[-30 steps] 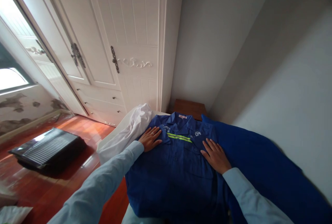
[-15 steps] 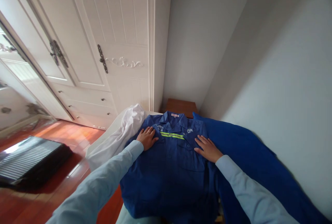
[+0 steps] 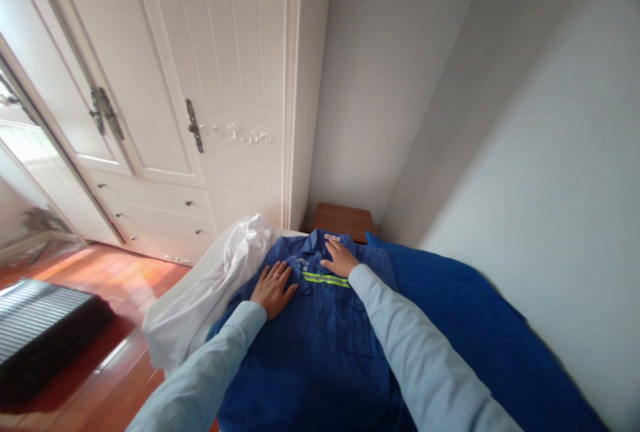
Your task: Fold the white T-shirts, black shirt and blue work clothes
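Note:
A dark blue work shirt lies face up with its collar at the far end and a yellow-green reflective stripe across the chest. My left hand rests flat on the left side of the chest, fingers spread, beside a white printed logo. At the collar, my right hand reaches over the shirt front, its fingers apart near the label. Neither hand grips the cloth. My right forearm covers part of the shirt's right side.
A crumpled white cloth lies left of the shirt, and a bright blue cloth spreads to the right along the wall. Behind stand a brown wooden stand and a white wardrobe. A ribbed suitcase lies on the floor.
My right hand has moved from the right chest of the shirt up and left to the collar. My left hand stays on the left chest. The view has tilted slightly up.

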Motion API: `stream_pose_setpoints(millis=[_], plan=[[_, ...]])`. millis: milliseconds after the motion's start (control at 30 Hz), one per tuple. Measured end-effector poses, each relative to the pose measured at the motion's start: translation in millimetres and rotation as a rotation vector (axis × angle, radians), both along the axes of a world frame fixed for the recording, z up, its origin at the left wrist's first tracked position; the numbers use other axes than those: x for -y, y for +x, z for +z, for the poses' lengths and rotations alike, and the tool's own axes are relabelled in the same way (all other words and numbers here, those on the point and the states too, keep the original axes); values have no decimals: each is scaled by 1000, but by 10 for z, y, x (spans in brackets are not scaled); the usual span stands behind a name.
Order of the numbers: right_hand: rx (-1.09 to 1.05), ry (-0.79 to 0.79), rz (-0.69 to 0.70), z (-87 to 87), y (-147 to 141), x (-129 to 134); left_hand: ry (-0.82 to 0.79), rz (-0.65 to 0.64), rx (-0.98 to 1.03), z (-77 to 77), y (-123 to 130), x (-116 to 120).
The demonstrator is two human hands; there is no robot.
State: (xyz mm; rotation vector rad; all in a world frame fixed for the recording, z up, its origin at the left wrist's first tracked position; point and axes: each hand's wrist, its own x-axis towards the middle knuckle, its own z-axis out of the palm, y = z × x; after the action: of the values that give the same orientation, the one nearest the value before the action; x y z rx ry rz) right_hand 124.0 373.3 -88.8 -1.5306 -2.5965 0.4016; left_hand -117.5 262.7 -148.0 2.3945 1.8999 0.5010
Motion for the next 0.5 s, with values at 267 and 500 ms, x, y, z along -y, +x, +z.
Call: stream_pose_setpoints(millis=[267, 500], plan=[[52, 22, -124, -401, -40, -195, -21, 16, 5, -11, -5, -4], [36, 19, -113, -425, -11, -172, 5, 20, -3, -28, 12, -10]])
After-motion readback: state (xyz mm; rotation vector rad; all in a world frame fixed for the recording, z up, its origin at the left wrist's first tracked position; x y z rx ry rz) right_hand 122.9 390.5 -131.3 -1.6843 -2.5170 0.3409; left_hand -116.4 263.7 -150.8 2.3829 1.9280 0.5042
